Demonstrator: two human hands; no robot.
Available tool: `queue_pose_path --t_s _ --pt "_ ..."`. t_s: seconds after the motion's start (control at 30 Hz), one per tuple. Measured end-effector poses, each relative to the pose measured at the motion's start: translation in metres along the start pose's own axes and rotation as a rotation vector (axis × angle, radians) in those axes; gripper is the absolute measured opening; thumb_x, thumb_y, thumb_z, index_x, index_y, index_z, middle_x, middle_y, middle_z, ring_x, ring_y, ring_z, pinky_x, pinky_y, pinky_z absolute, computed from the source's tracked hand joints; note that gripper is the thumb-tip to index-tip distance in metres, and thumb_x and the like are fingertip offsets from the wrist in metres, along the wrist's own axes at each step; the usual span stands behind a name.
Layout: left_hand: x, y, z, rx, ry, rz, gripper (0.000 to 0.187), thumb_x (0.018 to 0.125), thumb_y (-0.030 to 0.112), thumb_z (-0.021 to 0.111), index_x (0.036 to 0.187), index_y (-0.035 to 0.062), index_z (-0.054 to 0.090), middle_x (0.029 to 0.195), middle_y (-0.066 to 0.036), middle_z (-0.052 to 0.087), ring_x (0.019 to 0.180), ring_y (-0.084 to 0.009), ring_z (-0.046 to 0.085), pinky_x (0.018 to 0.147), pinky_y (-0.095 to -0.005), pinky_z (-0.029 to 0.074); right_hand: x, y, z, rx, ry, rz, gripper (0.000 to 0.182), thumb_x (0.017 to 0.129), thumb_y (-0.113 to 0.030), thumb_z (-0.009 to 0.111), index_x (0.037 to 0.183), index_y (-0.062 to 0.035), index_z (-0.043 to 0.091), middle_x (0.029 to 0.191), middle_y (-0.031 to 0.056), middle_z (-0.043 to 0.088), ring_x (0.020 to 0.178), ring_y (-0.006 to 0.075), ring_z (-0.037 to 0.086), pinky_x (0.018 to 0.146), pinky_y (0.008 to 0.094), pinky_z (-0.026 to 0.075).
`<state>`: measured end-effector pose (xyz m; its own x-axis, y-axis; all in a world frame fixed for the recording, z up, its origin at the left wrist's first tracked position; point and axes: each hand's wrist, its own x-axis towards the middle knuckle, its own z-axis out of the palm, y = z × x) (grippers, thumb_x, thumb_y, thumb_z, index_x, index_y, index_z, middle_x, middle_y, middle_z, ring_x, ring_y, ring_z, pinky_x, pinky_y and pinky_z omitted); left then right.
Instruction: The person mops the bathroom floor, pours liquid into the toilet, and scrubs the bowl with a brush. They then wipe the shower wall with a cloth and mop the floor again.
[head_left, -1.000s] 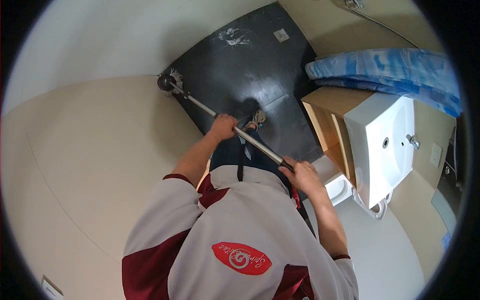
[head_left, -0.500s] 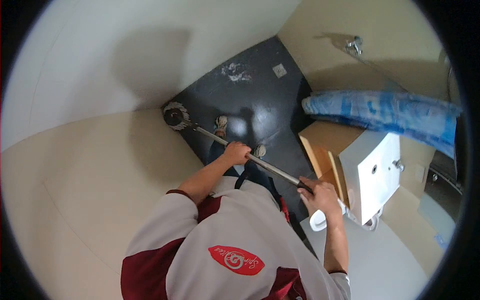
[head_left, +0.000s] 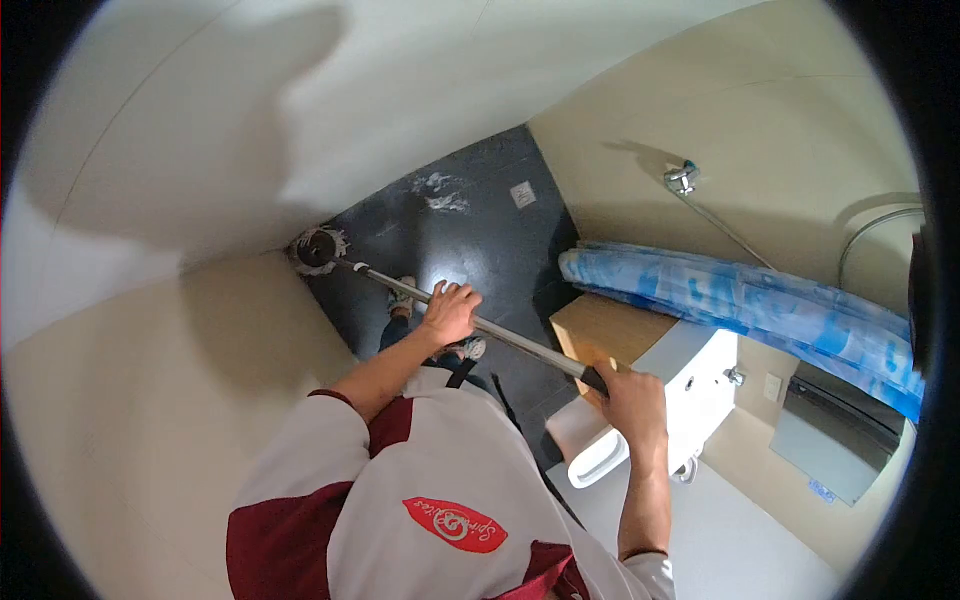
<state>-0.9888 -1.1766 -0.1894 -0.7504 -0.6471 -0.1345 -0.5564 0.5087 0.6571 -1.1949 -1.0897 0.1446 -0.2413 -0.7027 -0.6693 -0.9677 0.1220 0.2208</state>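
My left hand [head_left: 452, 314] is closed around the middle of a mop's metal pole [head_left: 525, 345]. Farther up, my right hand [head_left: 634, 402] grips the dark end of the handle. The pole slants down to the left across my body. Its round mop head [head_left: 318, 250], a dark disc with a pale fringe, lies on the dark floor [head_left: 480, 225] in the corner where two walls meet. My shoes [head_left: 402, 297] are just below the pole, partly hidden by it and by my arm.
White smears [head_left: 440, 192] mark the floor near a square drain [head_left: 523, 194]. To the right are a blue patterned shower curtain [head_left: 720, 290], a wooden cabinet [head_left: 610, 330] under a white sink [head_left: 710, 380], a wall tap [head_left: 682, 178] and a mirror [head_left: 835, 435]. Walls stand close on the left.
My view has shifted, so the sink and curtain sit further left. The mop head is deeper in the corner, with both hands still on the pole.
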Motion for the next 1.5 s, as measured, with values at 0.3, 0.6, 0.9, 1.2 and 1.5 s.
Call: queue_pose_path --t_s 0.3,0.6,0.9,1.2,1.5 --pt "0.138 0.079 0.001 -0.198 0.066 0.254 0.027 0.074 0.016 0.069 0.101 0.0122 0.068 0.106 -0.01 0.065 0.108 -0.032 0.059 0.1 -0.053 0.039 -0.043 0.004 -0.048 -0.055 0.124 0.375 0.036 0.081 -0.026 0.074 0.114 -0.0157 0.065 0.079 0.0124 0.069 0.077 0.0317 0.069 0.067 0.0436 0.053" --pt "0.118 0.112 -0.047 -0.234 -0.007 0.391 0.018 0.077 0.022 0.068 0.092 0.0111 0.066 0.093 -0.009 0.064 0.097 -0.0302 0.061 0.089 -0.0467 0.044 -0.1 0.041 -0.094 -0.002 0.111 0.283 0.054 0.072 -0.02 0.082 0.123 -0.0158 0.066 0.079 0.0097 0.067 0.071 0.0319 0.066 0.067 0.0423 0.053" --pt "0.086 0.02 0.016 -0.11 -0.263 -0.014 0.018 0.077 0.023 0.068 0.09 0.0123 0.062 0.09 -0.009 0.067 0.094 -0.0307 0.064 0.09 -0.0545 0.04 0.029 0.092 0.008 0.117 0.047 0.015 0.037 0.081 -0.039 0.073 0.101 -0.0084 0.066 0.079 0.0148 0.068 0.073 0.0331 0.068 0.064 0.0441 0.053" --pt "0.251 0.129 0.073 -0.116 -0.179 0.188 0.036 0.078 0.017 0.07 0.112 0.0103 0.06 0.102 -0.012 0.068 0.104 -0.0325 0.064 0.1 -0.06 0.036 0.021 0.204 0.011 0.181 0.164 0.327 0.033 0.077 -0.036 0.079 0.096 -0.0111 0.067 0.077 0.0119 0.07 0.071 0.0313 0.068 0.064 0.0436 0.052" --pt "0.393 0.189 0.12 0.004 -0.205 0.304 0.033 0.08 0.017 0.071 0.111 0.0123 0.063 0.11 -0.009 0.067 0.115 -0.0289 0.059 0.11 -0.0558 0.033 0.048 0.246 0.041 0.185 0.109 0.598 0.044 0.077 -0.04 0.08 0.109 -0.0131 0.067 0.078 0.0155 0.071 0.074 0.0355 0.07 0.066 0.0467 0.053"
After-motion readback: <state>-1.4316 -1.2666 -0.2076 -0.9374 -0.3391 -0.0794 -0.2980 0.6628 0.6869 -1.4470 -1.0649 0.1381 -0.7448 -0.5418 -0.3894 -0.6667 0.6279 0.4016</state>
